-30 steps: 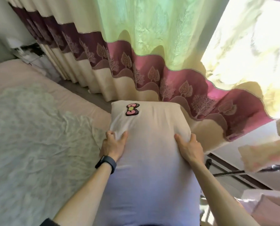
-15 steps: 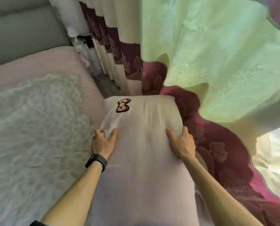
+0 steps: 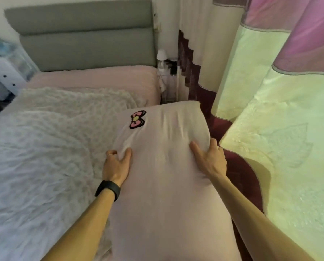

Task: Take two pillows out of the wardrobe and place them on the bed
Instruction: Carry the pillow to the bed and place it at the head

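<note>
Pillow held lengthwise between both hands, left hand and right hand clamped on its long sides, long axis pointing toward the headboard, hanging over the bed right edge.

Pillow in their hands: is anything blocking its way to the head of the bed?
Nothing visible does. Both hands, left and right, hold the pillow directly. Between it and the headboard lie only the blanket and bare sheet. The curtain hangs beside, right.
</note>
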`<state>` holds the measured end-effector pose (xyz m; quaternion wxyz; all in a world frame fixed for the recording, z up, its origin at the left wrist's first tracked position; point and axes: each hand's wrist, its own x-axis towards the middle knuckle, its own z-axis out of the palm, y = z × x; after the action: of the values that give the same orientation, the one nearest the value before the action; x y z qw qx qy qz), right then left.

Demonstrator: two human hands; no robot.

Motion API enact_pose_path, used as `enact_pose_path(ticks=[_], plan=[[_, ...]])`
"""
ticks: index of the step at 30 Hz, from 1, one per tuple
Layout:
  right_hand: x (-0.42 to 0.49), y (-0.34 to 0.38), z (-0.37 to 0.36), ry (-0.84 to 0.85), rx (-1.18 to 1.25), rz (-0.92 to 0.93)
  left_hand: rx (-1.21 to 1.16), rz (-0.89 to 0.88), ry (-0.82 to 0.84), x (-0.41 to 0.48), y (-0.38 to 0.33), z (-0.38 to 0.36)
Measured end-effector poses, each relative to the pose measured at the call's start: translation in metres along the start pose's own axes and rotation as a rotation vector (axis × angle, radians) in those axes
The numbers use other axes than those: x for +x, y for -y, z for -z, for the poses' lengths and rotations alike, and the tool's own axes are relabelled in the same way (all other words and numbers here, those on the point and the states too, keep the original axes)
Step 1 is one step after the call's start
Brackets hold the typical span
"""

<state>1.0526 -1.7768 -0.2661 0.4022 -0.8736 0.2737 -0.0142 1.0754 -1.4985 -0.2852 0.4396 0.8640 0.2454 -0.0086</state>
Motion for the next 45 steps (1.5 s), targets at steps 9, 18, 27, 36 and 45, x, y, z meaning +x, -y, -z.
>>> enact_pose_path(ticks=[9,18,27,36,45], plan=[[0.143,0.086,-0.026,0.052,-0.004,0.116,-0.012,-0.002,-0.109,0.112,-0.08,-0.015],[0.31,0.189,-0.058,0.086,-0.01,0.158,-0.083,0.054,-0.147,0.256,-0.169,-0.044],[0.46,0.247,-0.107,0.139,0.06,0.156,-0.092,0.1,-0.177,0.386,-0.236,-0.088],[0.619,0.311,-0.159,0.196,0.025,0.206,-0.073,0.189,-0.24,0.517,-0.301,-0.136],[0.746,0.369,-0.23,0.292,-0.082,0.232,-0.098,0.314,-0.239,0.638,-0.323,-0.172]])
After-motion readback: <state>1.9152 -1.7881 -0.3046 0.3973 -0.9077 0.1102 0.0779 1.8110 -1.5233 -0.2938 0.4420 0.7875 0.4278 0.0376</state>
